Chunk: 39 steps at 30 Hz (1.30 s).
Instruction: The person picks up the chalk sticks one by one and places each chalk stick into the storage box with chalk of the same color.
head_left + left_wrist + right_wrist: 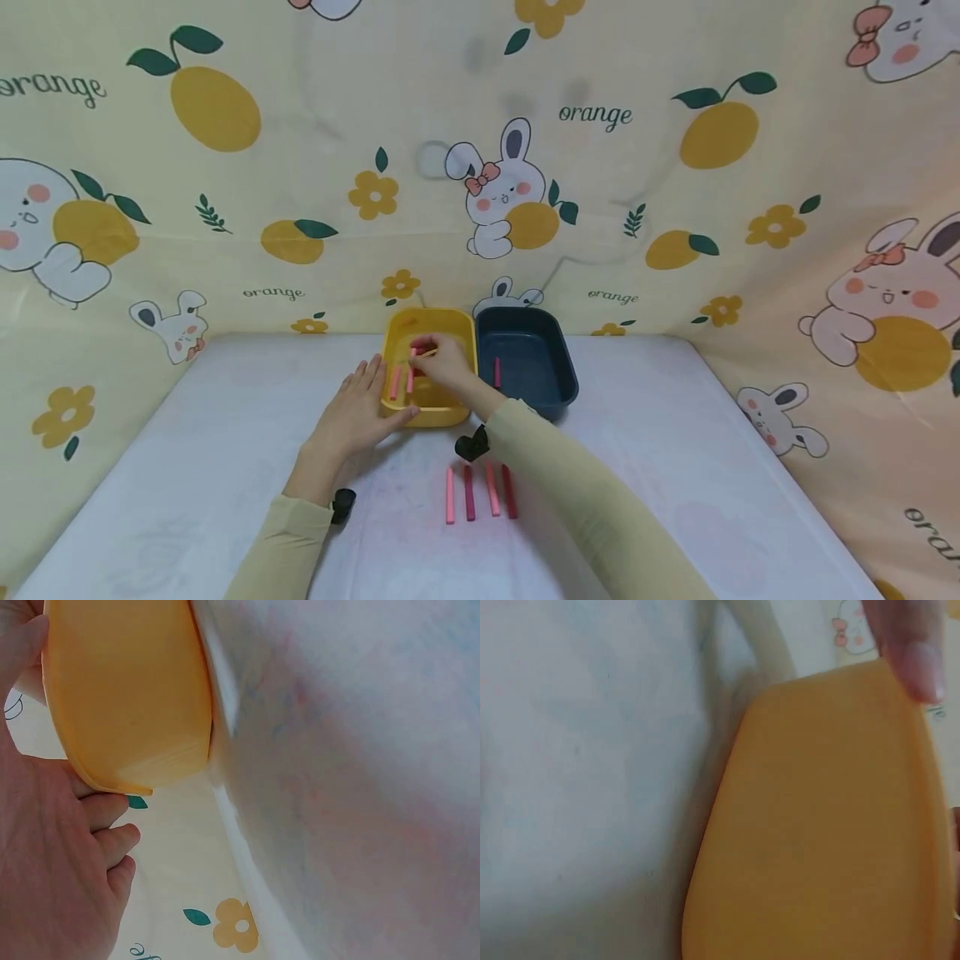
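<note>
Against the left side of the yellow bin lies my left hand, its fingers straight along the wall and its thumb on the front rim. In the left wrist view those fingers lie close to the bin's edge. My right hand reaches over the bin and pinches a slim pink stick at its fingertips. Inside the bin, a pink stick leans near the left wall, and another pink stick is just below the right fingertips.
A dark blue bin stands right beside the yellow one, with a magenta stick in it. Several pink and red sticks lie in a row on the white table. A patterned cloth hangs behind.
</note>
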{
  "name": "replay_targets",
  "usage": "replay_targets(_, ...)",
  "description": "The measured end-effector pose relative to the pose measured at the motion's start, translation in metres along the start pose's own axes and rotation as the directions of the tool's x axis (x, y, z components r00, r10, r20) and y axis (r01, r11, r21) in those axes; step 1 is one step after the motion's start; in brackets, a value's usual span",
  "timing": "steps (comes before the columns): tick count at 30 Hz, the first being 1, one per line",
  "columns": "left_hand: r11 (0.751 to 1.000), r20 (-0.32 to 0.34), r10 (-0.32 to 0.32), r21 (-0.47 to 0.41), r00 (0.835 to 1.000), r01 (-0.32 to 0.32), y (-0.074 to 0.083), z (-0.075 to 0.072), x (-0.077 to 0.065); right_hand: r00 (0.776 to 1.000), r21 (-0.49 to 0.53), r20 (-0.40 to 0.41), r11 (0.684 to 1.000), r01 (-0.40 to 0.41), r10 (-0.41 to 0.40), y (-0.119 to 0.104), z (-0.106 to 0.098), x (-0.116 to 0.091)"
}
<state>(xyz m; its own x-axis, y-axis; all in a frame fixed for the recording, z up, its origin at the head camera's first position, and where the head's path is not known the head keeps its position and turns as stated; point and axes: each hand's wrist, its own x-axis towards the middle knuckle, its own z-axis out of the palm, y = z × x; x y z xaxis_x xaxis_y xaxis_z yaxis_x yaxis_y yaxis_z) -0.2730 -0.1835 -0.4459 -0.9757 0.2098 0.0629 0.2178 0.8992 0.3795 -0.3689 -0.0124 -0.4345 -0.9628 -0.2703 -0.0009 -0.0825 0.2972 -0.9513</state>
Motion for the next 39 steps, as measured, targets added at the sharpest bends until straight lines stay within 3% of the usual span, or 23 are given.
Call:
replay_targets(15,1.0,0.004,0.018,0.006,1.0,-0.018,0.001,0.0,0.002,0.995,-0.08,0.033,0.993,-0.091,0.094,0.006,0.01,0.018)
replay_targets(21,1.0,0.011,0.013,0.001,1.0,-0.013,0.001,-0.001,0.001,0.996,-0.173,0.022,0.982,-0.081,0.086,0.011,0.013,0.023)
replay_targets(27,1.0,0.008,0.01,-0.003,1.0,-0.01,0.001,-0.001,0.0,0.998,-0.305,0.038,0.952,-0.032,0.046,0.017,0.013,0.03)
replay_targets(39,1.0,0.002,0.013,0.001,1.0,-0.013,-0.001,-0.001,0.001,0.992,-0.505,0.123,0.86,0.078,-0.018,0.019,0.013,0.034)
